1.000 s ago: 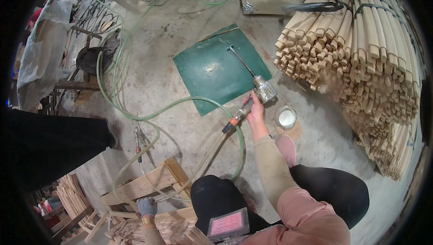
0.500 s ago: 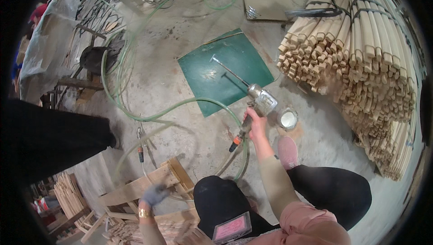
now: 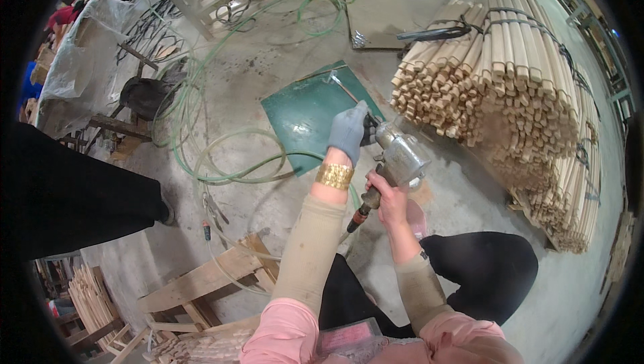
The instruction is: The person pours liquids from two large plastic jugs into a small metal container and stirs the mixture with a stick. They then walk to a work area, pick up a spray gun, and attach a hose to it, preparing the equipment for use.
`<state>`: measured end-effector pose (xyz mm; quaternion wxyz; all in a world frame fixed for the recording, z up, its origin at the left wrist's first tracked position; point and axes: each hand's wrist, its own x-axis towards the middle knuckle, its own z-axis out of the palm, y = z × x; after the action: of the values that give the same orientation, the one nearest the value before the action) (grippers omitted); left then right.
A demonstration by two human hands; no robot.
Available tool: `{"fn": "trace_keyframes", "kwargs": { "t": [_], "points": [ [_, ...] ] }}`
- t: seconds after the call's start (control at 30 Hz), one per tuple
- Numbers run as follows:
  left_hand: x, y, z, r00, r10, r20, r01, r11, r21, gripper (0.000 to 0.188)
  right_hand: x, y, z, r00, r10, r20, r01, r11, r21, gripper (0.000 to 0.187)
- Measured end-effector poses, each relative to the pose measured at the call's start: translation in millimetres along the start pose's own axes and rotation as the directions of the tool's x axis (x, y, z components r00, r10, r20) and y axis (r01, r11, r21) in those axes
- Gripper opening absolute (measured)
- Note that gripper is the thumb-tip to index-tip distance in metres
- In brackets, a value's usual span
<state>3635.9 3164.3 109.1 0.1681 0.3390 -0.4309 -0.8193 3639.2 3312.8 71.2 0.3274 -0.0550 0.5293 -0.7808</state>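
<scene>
My right hand (image 3: 389, 202) is bare and wraps round the grip of a silver air drill (image 3: 404, 157), a pistol-shaped tool with a hose at its handle's end. Out of its front runs a long thin rod (image 3: 345, 89) with a short crosspiece at the tip. My left hand (image 3: 347, 135), in a grey glove, is closed round the rod just ahead of the tool's body; its fingertips are partly hidden. Beneath the rod lies a dark green sheet (image 3: 295, 112) on the floor. The drill's body covers most of the spot where a can of white stuff stands.
Tied bundles of pale wooden sticks (image 3: 436, 76) are stacked at the right. Loops of green hose (image 3: 178, 133) cross the floor at left. A wooden frame (image 3: 201, 277) stands low on the left, near my knee. A flat board (image 3: 379, 9) lies at the back.
My left hand has come up from the lower left to the front of the drill and closed on its rod. The drill, still in my right hand, has shifted slightly.
</scene>
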Motion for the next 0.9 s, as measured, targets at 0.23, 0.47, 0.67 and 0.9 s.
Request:
{"fn": "trace_keyframes", "kwargs": {
  "t": [0.23,0.47,0.67,0.9],
  "points": [
    [-9.2,-0.5,14.7,0.992,0.042,0.117,-0.008,0.960,-0.278,0.025,-2.2,-41.8,-19.7,0.833,0.109,0.543,-0.239,0.955,0.176,0.071],
    [-15.4,-10.5,16.3,0.977,0.063,0.205,0.045,0.873,-0.485,0.023,8.9,-39.7,-22.9,0.635,0.053,0.771,-0.286,0.943,0.171,0.084],
    [-2.3,-13.4,1.5,0.997,0.023,0.076,0.017,0.877,-0.481,0.022,-4.4,-27.4,-10.5,0.835,0.171,0.523,-0.254,0.963,0.092,0.052],
    [8.7,-27.8,12.6,0.997,-0.003,-0.074,-0.037,0.848,-0.528,0.025,-11.1,-18.5,11.0,0.998,0.057,-0.009,-0.057,0.997,-0.059,0.025]
  ]
}}
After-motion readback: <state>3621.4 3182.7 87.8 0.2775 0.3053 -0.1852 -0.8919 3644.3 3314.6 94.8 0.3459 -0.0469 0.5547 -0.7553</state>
